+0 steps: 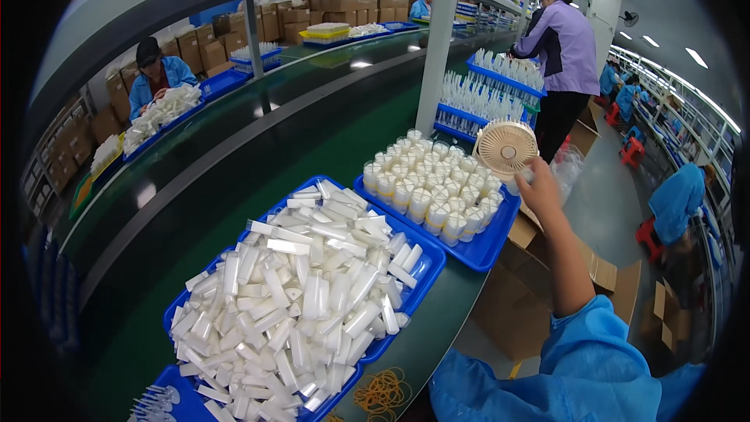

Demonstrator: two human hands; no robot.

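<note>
My right hand (541,187) reaches out from the lower right, its bent fingers at the lower right edge of a small round cream-coloured fan (506,147). It looks closed on the fan's edge; part of the grip is hidden. Beside it, a blue tray (488,254) carries upright bundles of white tubes (437,187), several with yellow bands. Nearer to me, a larger blue tray (428,262) is heaped with loose white and clear plastic pieces (293,297). My left hand is out of view; blue sleeve fabric (484,387) shows at the lower edge.
Yellow rubber bands (383,392) lie at the bench's near edge. Stacked blue trays of clear tubes (484,94) stand behind the fan by a grey post (439,47). Cardboard boxes (516,297) sit below right. A person in purple (566,39) stands beyond; others sit across the green line.
</note>
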